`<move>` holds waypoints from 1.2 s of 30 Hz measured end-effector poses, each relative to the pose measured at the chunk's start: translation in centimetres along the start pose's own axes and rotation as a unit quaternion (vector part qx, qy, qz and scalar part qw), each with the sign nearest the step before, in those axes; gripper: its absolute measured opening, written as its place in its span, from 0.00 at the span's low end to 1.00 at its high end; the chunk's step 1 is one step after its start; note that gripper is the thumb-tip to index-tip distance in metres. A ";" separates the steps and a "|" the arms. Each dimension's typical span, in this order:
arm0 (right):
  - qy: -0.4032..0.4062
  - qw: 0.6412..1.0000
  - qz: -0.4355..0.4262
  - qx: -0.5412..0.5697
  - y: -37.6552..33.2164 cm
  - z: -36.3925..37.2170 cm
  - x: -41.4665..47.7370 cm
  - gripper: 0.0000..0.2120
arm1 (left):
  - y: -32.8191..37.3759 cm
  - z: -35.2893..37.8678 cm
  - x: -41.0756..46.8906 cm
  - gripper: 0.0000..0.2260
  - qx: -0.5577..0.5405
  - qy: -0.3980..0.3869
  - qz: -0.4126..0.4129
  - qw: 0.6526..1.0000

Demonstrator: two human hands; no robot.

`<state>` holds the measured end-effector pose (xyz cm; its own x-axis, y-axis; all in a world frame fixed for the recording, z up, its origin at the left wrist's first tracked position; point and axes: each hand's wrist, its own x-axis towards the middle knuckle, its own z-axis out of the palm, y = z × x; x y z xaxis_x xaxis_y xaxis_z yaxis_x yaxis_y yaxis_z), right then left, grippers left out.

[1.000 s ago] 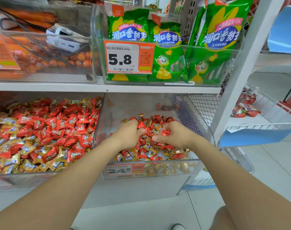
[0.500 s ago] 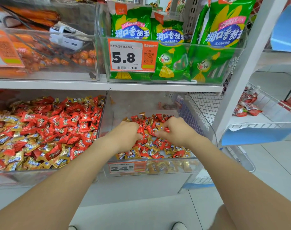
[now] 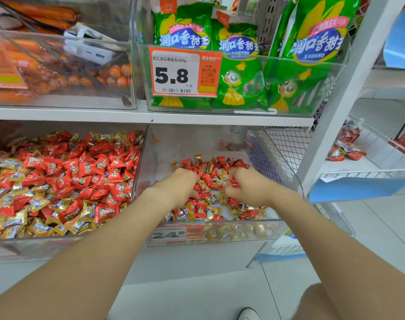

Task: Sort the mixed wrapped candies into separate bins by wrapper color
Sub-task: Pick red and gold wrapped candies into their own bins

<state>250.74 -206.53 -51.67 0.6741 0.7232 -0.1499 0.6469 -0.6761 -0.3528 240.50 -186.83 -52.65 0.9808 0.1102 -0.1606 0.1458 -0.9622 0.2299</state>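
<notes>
Right hand [image 3: 247,189] is curled, with a red candy [image 3: 233,182] pinched at the fingertips. Left hand [image 3: 176,188] is curled knuckles-up into the mixed pile [image 3: 210,172]; whether anything is gripped cannot be told. Pile is heaped centre-to-front in the right bin [image 3: 220,221]. Reds are likely being gathered two-handed for transfer to the left bin [image 3: 138,172].
</notes>
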 end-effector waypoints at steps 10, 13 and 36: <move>-0.130 0.990 -0.045 -0.007 -0.9 0.5 -0.5 0.12 | -0.8 1.5 0.6 0.29 0.016 -0.141 0.025 0.990; -0.166 0.983 -0.050 -0.062 -1.1 1.6 -0.2 0.25 | -0.1 2.2 0.5 0.22 0.034 -0.101 0.033 0.994; -0.025 0.997 -0.079 -0.007 -2.4 0.6 0.0 0.16 | 1.4 -2.6 -4.1 0.10 -0.257 0.074 -0.102 0.958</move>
<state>248.94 -204.81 -51.38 0.5450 0.8268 -0.1389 0.7490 -0.5546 -0.3625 237.01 -187.98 -49.15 0.9271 0.3537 -0.1245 0.3443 -0.6717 0.6560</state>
